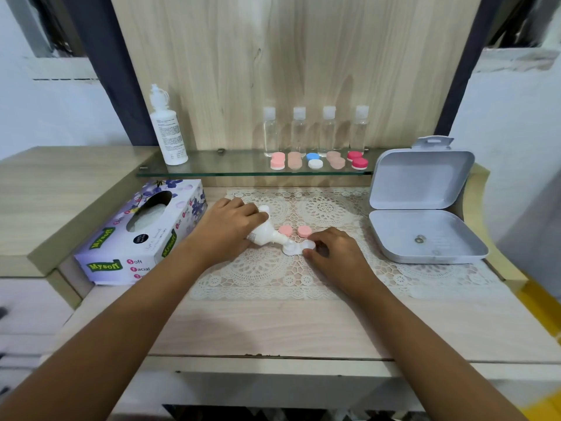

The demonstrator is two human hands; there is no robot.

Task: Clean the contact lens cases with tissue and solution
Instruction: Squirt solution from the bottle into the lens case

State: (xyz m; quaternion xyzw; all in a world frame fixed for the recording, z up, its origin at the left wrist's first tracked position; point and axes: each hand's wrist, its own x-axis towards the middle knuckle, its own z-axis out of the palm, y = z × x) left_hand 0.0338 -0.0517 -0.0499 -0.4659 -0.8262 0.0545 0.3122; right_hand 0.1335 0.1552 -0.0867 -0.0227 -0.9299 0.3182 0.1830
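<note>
My left hand (232, 221) grips a small white solution bottle (267, 233), tipped with its nozzle down over a white contact lens case (299, 247) on the lace mat (264, 268). My right hand (332, 247) pinches the right end of that case. Two pink caps (294, 230) lie on the mat just behind the case. A purple tissue box (142, 235) stands at the left. Several more lens cases (318, 161) sit in a row on the glass shelf (230, 170).
A tall white solution bottle (168, 129) stands at the shelf's left end, and several clear small bottles (314, 130) line its back. An open grey hinged box (422, 220) lies at the right of the mat. The desk's front edge is close below my arms.
</note>
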